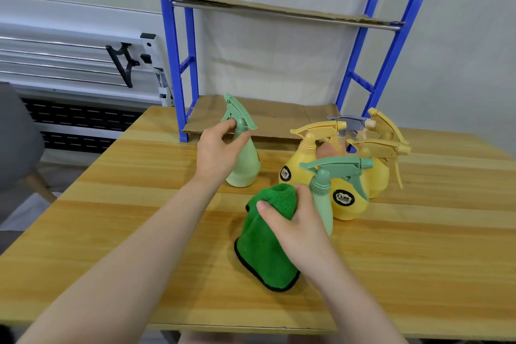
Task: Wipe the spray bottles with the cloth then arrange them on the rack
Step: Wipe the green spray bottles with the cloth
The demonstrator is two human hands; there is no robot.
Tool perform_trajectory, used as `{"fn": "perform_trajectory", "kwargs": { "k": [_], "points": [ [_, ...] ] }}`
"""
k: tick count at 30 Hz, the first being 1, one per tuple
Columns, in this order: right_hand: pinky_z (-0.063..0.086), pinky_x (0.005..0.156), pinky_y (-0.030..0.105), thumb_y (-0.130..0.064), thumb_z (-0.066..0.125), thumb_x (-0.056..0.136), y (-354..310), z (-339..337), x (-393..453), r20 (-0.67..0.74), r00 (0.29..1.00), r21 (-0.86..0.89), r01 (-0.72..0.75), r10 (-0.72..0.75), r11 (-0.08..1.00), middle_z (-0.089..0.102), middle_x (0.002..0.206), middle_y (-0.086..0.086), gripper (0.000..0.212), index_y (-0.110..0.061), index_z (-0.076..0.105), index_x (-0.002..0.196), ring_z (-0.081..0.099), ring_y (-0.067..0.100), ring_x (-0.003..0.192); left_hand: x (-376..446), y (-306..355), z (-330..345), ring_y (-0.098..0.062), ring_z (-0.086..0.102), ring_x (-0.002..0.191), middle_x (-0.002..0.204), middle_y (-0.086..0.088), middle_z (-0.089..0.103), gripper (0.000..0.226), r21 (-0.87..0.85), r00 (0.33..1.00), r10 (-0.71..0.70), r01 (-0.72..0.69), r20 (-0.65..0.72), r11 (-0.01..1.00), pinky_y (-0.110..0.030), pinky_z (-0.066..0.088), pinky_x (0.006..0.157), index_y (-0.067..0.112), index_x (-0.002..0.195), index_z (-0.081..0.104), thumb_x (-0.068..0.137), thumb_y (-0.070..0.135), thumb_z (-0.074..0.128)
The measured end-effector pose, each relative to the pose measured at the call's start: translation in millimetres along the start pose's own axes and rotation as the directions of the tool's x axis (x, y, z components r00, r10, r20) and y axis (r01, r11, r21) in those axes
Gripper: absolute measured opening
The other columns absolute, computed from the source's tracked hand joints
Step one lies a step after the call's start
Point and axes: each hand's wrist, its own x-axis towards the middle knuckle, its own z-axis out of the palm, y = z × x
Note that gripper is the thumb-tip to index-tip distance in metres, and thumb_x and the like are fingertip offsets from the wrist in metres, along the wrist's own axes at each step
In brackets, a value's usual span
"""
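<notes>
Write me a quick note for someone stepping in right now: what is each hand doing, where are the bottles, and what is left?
Left hand grips the neck of a green spray bottle standing on the table.
Right hand holds the green cloth beside another green bottle.
The yellow bottles cluster at the right.
The rack shelves hold no bottles.
Left: wipe the bottles and shelve all.
</notes>
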Motion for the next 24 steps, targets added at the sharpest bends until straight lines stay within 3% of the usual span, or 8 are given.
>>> {"fn": "perform_trajectory", "kwargs": {
  "k": [3,6,10,18,21,23,24],
  "points": [
    [0.057,0.073,0.031,-0.017,0.066,0.081,0.1,-4.8,-1.6,0.120,0.990,0.272,-0.106,0.076,0.956,0.068,0.099,0.001,0.034,-0.028,0.049,0.108,0.070,0.011,0.084,-3.5,3.6,-9.0,0.012,0.058,0.088,0.094,0.020,0.067,0.018,-0.016,1.000,0.002,-0.002,0.001,1.000,-0.008,0.044,0.072,0.017,0.103,0.070,0.089,0.028,0.067],
    [0.056,0.068,0.032,-0.018,0.060,0.065,1.0,-7.8,-2.2,0.179,0.981,0.344,-0.128,0.069,0.930,0.069,0.092,0.002,0.045,-0.024,0.053,0.109,0.071,0.012,0.078,-5.2,8.1,-19.7,0.004,0.060,0.087,0.096,0.015,0.069,0.018,-0.069,0.999,-0.043,0.044,0.017,0.997,-0.015,0.042,0.071,0.020,0.106,0.071,0.090,0.027,0.064],
    [0.059,0.083,0.042,-0.014,0.069,0.082,2.2,-1.7,-0.5,0.126,0.992,0.172,-0.015,-0.007,0.985,0.072,0.095,-0.002,0.025,-0.028,0.060,0.101,0.071,0.016,0.088,-14.2,13.1,-35.5,-0.001,0.060,0.078,0.083,0.016,0.068,0.008,-0.152,0.994,-0.075,0.087,0.082,0.985,-0.023,0.046,0.071,0.027,0.095,0.071,0.090,0.027,0.065],
    [0.056,0.075,0.026,-0.025,0.070,0.089,7.1,14.8,10.3,-0.034,0.984,0.116,0.179,-0.176,0.977,0.073,0.091,-0.011,0.007,-0.028,0.068,0.095,0.068,0.002,0.085,-41.6,13.0,-65.7,-0.009,0.060,0.112,0.115,0.008,0.069,0.023,-0.153,0.948,0.044,0.005,0.314,0.988,-0.037,0.048,0.100,0.032,0.114,0.066,0.100,0.023,0.051],
    [0.057,0.082,0.037,-0.046,0.065,0.085,9.5,20.0,12.2,-0.074,0.970,0.026,0.233,-0.230,0.972,0.072,0.094,-0.012,0.020,-0.030,0.067,0.098,0.066,0.004,0.092,-50.4,8.3,-74.8,-0.013,0.058,0.118,0.119,0.008,0.068,0.026,-0.168,0.936,0.043,0.017,0.349,0.986,-0.043,0.046,0.102,0.038,0.117,0.064,0.097,0.030,0.050],
    [0.055,0.084,0.039,-0.057,0.060,0.082,11.9,22.3,14.0,-0.111,0.959,-0.020,0.260,-0.261,0.965,0.070,0.097,-0.012,0.028,-0.033,0.066,0.097,0.065,0.005,0.095,-55.1,8.4,-79.2,-0.012,0.059,0.117,0.117,0.006,0.069,0.025,-0.214,0.937,0.027,0.051,0.347,0.976,-0.038,0.047,0.102,0.030,0.120,0.063,0.099,0.025,0.050],
    [0.055,0.085,0.038,-0.055,0.061,0.083,12.3,23.0,14.4,-0.128,0.954,-0.025,0.271,-0.272,0.962,0.069,0.097,-0.012,0.022,-0.036,0.064,0.094,0.064,0.005,0.095,-57.7,10.7,-81.3,-0.009,0.060,0.115,0.116,0.006,0.070,0.025,-0.241,0.939,0.022,0.065,0.343,0.968,-0.033,0.048,0.100,0.025,0.120,0.062,0.099,0.022,0.049]
  ]
}}
